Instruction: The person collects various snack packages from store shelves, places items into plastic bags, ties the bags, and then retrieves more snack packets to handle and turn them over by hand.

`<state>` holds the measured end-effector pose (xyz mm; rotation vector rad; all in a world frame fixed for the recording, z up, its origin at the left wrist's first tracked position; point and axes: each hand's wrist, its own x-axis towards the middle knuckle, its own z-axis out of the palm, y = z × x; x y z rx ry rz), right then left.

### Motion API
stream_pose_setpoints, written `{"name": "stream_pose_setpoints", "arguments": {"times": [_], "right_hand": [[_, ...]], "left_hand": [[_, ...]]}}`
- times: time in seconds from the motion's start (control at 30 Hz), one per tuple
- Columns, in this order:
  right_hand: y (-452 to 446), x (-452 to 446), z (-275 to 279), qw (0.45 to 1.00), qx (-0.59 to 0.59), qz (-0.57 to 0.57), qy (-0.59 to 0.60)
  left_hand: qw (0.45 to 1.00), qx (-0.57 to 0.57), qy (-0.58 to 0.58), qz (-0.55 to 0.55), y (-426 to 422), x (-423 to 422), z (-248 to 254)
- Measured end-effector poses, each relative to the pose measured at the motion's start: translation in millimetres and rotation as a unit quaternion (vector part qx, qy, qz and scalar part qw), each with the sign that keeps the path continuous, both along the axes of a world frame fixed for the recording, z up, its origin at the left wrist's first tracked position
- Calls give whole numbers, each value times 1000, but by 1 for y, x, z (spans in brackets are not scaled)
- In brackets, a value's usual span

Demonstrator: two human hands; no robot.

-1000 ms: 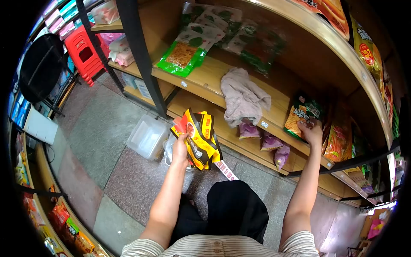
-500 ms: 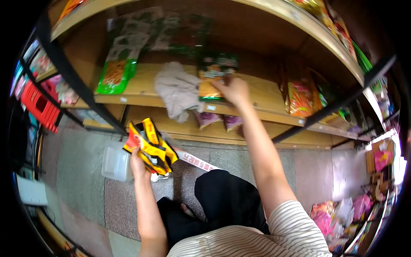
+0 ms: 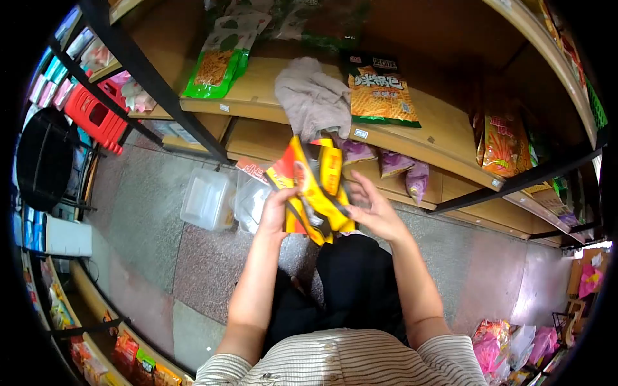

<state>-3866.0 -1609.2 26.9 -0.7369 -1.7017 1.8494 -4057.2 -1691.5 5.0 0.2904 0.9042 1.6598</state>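
Yellow, black and red snack bags (image 3: 317,193), crumpled together, are held up in front of my knees. My left hand (image 3: 275,213) is closed on their left side. At their right edge is my right hand (image 3: 381,211), fingers spread and thumb close against the packaging; whether it touches is hard to tell. Beyond the hands, a black and green snack bag (image 3: 384,96) with an orange picture lies flat at the shelf's front edge. Left of it, a greyish-pink cloth (image 3: 312,96) hangs over that edge.
On the shelf (image 3: 261,87) lie a bright green snack bag (image 3: 217,67) and orange bags (image 3: 505,145). Purple bags (image 3: 394,163) sit on the level below. Clear plastic boxes (image 3: 207,201) stand on the floor. Black shelf posts (image 3: 161,80) slant at both sides.
My right hand has left the black and green bag on the shelf and come back beside the yellow bags. My left hand has brought those bags up and to the right.
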Motion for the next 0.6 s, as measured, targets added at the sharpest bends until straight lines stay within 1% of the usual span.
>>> {"name": "stream_pose_setpoints", "arguments": {"times": [0.03,0.07,0.1,0.13,0.2,0.23,0.27,0.33,0.37,0.4,0.43,0.47,0.5,0.53,0.57,0.6], "right_hand": [[-4,-4,-6,997,-18,43,63],[-4,2,-5,995,29,68,69],[-5,6,-12,988,-49,78,126],[-6,10,-17,971,-127,88,183],[-7,20,-17,961,-195,35,192],[-8,26,-13,976,-162,2,147],[-9,28,-7,972,-155,-6,176],[-10,30,-10,991,-37,-30,123],[-10,31,-12,986,-92,-64,127],[-10,32,-14,976,-147,-97,130],[-5,33,-29,952,-234,-93,174],[-3,36,-33,931,-306,-96,176],[-2,39,-34,935,-305,-77,162],[-1,42,-34,939,-304,-57,148],[1,41,-40,957,-261,-36,124],[-1,42,-41,957,-264,-29,120]], "left_hand": [[1000,5,28,-3,-1,8,6],[998,11,54,-16,0,16,10],[996,22,82,-12,0,23,12],[996,18,82,-16,1,28,13],[994,2,107,-11,1,33,14],[991,-9,134,-16,1,35,13],[991,-12,134,-18,2,39,11],[969,-45,240,-41,2,45,8],[964,-37,261,-41,1,48,8],[963,-41,263,-40,0,49,12],[979,-56,189,-49,-2,51,17],[989,-70,115,-57,-3,51,19],[986,-54,143,-71,-4,51,14],[984,-75,147,-70,-4,50,14],[984,-75,149,-64,-4,50,10],[984,-75,150,-59,-4,51,7]]}}
